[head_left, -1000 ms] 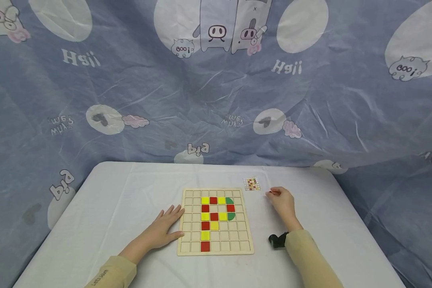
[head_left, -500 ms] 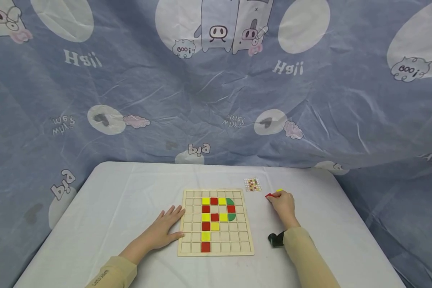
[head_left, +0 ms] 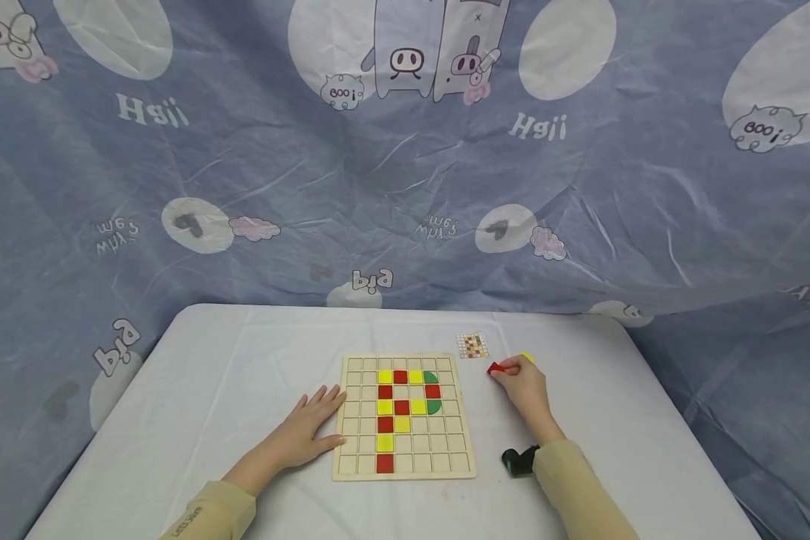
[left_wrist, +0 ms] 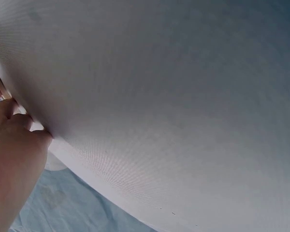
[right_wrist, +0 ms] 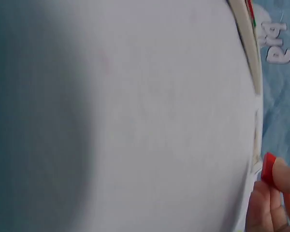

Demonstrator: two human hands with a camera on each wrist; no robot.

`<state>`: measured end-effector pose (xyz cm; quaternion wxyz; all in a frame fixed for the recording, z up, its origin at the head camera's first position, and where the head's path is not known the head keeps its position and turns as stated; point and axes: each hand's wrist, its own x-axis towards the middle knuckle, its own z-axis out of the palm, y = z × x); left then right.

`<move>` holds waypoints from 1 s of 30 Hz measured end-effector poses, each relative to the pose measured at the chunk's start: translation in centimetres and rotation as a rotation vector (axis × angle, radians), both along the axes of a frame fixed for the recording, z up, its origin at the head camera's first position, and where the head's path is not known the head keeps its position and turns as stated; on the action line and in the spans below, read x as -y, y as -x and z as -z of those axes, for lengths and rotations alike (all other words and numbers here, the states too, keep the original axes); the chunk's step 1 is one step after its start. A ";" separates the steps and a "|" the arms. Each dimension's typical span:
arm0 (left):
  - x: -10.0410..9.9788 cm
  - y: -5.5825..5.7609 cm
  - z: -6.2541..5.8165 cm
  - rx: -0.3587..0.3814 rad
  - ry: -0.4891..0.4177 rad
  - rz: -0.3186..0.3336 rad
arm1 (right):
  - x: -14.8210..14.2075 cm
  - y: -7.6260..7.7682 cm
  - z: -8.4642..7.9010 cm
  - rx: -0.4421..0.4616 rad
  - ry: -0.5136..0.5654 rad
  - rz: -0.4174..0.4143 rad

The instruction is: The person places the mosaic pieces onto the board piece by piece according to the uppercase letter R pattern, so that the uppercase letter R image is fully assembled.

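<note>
A wooden grid board lies on the white table, with red, yellow and green tiles set in several of its cells. My left hand rests flat at the board's left edge, fingers spread and touching it. Right of the board, my right hand pinches a red tile between thumb and fingertips. The right wrist view shows the same red tile tilted in the fingers. A yellow tile lies just behind the right hand, partly hidden by it.
A small printed pattern card lies beyond the board's far right corner. A dark green-black object sits by the right sleeve, partly covered, its kind unclear. A blue-grey printed cloth hangs behind the table.
My right hand has drawn slightly left toward the board with the red tile, which shows more now. The yellow tile behind it has come into view. My left hand has stayed put.
</note>
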<state>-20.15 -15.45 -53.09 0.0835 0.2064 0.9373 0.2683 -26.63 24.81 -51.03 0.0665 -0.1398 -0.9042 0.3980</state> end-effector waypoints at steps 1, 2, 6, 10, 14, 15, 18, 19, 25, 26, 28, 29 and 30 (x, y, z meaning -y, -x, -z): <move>0.0 0.0 0.0 -0.001 0.002 0.000 | 0.3 -0.3 -0.1 0.002 0.023 -0.016; 0.0 0.0 0.0 -0.002 0.005 -0.001 | 0.7 -0.6 -0.2 0.013 0.050 -0.043; 0.0 0.0 0.0 -0.002 0.012 -0.004 | 3.0 -2.6 -0.5 0.010 0.126 -0.150; 0.0 0.0 0.1 0.001 0.012 -0.004 | 5.3 -4.7 -0.7 0.060 0.209 -0.275; -0.1 0.1 0.1 0.003 0.011 -0.011 | 7.1 -6.3 -0.9 0.088 0.188 -0.421; -0.1 0.1 0.1 0.002 0.013 -0.012 | 7.4 -6.6 -0.9 0.086 0.163 -0.457; -0.1 0.1 0.1 0.001 0.017 -0.014 | 8.0 -7.2 -0.9 0.092 0.119 -0.541; -0.1 0.1 0.1 0.002 0.019 -0.013 | 8.2 -7.3 -0.8 0.097 0.112 -0.562; -0.1 0.1 0.0 -0.002 0.020 -0.007 | 8.8 -7.7 -0.7 0.106 0.076 -0.627; -0.1 0.1 0.0 -0.002 0.020 -0.006 | 8.9 -7.7 -0.7 0.104 0.070 -0.628; -0.1 0.1 0.0 -0.002 0.020 -0.004 | 9.0 -7.7 -0.6 0.108 0.059 -0.616; -0.1 0.1 0.0 -0.001 0.019 -0.003 | 9.1 -7.7 -0.6 0.109 0.056 -0.610; -0.1 0.1 0.0 0.003 0.020 -0.004 | 9.2 -7.7 -0.5 0.108 0.051 -0.604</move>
